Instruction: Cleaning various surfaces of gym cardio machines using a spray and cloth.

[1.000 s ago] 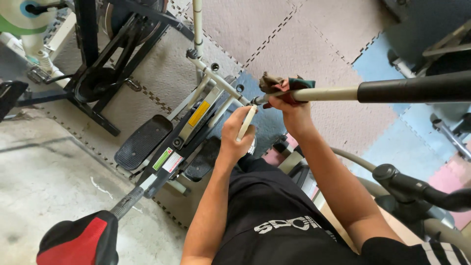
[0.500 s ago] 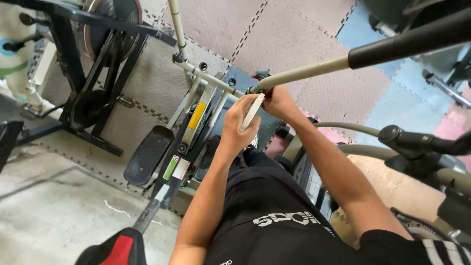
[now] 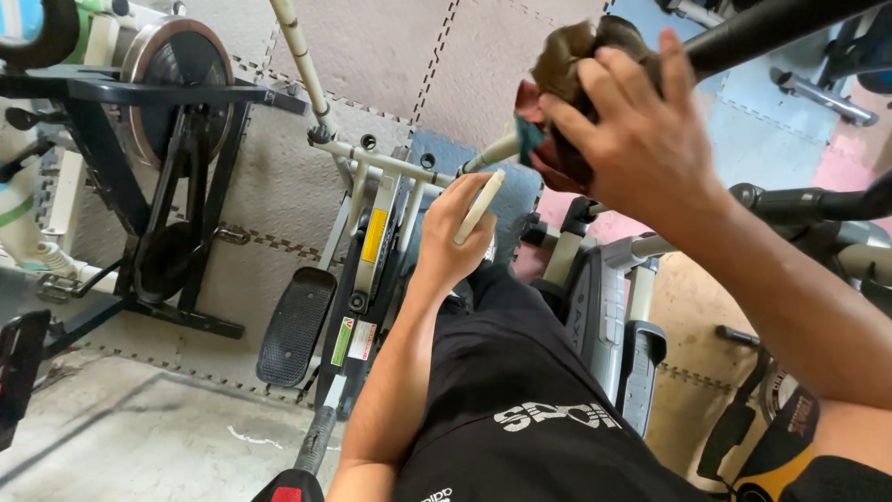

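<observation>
— What has the right hand point(image 3: 641, 139) got?

— A crumpled rag point(image 3: 567, 65), dark brown with a bit of red and teal showing. The fingers are curled over it and press it against the handlebar point(image 3: 743, 33) of the exercise machine, up at the top of the view where the pale metal tube meets the black foam grip.

— And the left hand point(image 3: 455, 232)?

— Lower, near the middle, above the lap. It is closed loosely around a slim cream-coloured stick point(image 3: 479, 206) — what kind of tool I cannot tell. Thumb and fingers wrap the lower end; the upper end points toward the pale tube.

— How would that rag handle?

— Soft and light, I judge. It bunches and folds under the palm, so it wants a full-hand hold, wadded up, rather than a pinch at one corner, which would let it trail.

— The bar itself?

— Stiff and fixed to the frame, by the look of it. The foam section probably gives grip; the bare tube is likely smoother, so the cloth could slide along it easily.

— What lies around?

— Below the left hand a black foot pedal point(image 3: 295, 325) of the machine, and off to the left another machine with a metal flywheel point(image 3: 167, 74), all on grey puzzle-edged floor mats point(image 3: 372, 46).
</observation>
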